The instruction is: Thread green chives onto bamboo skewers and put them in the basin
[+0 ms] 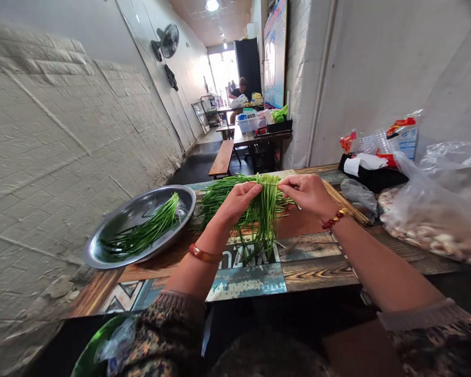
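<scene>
Between my two hands hangs a row of green chives (268,209), their pale ends up and their long leaves drooping to the table. A thin pale line like a skewer (270,184) crosses the stems near the top. My left hand (241,199) pinches the left edge of the row with thumb and fingers. On the other side, my right hand (306,193) is closed in a pinch at the line's right end. Behind and beneath them lies a loose heap of chives (217,201). To the left, a steel basin (113,225) holds a bundle of chives (149,228).
Thin bamboo sticks (347,204) lie right of my right hand. Farther right stand a clear plastic bag (435,209) of pale pieces and a black bag (371,175). A brick wall (35,146) borders the left. Beyond are a bench (222,157) and a seated person (241,90).
</scene>
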Demonstrator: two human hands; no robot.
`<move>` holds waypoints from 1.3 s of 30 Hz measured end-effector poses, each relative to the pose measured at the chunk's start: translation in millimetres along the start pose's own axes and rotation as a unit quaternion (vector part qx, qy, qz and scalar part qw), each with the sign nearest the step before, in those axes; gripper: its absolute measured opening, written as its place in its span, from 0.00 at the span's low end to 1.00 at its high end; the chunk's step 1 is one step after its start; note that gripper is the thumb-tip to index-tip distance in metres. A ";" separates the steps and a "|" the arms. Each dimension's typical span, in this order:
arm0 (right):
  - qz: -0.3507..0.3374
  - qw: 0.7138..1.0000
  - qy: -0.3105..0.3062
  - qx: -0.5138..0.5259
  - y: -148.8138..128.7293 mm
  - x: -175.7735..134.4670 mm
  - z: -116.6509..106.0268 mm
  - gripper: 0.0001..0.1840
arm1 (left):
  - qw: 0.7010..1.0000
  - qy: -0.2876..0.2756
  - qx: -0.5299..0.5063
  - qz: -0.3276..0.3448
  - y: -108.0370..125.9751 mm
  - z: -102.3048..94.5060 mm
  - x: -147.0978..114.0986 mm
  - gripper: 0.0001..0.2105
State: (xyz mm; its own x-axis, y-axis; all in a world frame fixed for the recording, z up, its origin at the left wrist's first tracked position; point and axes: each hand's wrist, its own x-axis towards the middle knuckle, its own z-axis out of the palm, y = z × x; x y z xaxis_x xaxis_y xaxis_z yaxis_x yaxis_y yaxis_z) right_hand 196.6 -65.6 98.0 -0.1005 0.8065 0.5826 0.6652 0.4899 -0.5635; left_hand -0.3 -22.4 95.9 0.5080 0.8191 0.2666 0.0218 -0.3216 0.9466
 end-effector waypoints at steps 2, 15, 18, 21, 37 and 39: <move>0.002 1.000 -0.001 0.014 -2.3 1.2 -0.2 0.12 | 0.998 -0.048 -0.036 0.005 2.5 -1.8 -1.4 0.17; 0.095 0.988 0.067 0.102 -4.5 3.7 3.1 0.13 | 0.983 -0.111 -0.107 -0.098 -0.7 -12.1 -17.0 0.16; 0.139 0.967 0.053 0.206 -4.5 -5.6 18.9 0.14 | 0.984 -0.106 -0.085 -0.116 -1.4 -22.1 -22.3 0.15; 0.195 0.924 0.015 0.330 -6.4 -24.7 37.3 0.16 | 0.982 -0.121 -0.025 -0.139 -7.2 -34.1 -27.3 0.15; 0.323 0.841 -0.001 0.434 34.5 -129.9 73.8 0.26 | 0.909 -0.376 0.088 -0.156 -88.5 -4.8 -27.1 0.15; 0.334 0.851 0.009 0.405 36.0 -136.5 80.9 0.22 | 0.906 -0.382 0.145 -0.114 -93.6 -0.5 -25.7 0.15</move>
State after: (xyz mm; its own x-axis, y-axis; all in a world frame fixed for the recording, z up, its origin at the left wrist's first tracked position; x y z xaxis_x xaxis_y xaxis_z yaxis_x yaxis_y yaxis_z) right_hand 174.5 -131.3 -49.2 0.1152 0.9931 -0.0216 -0.1597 -0.0030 -0.9872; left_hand -15.9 -13.1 0.5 0.9067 0.3478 -0.2386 0.3705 -0.3865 0.8446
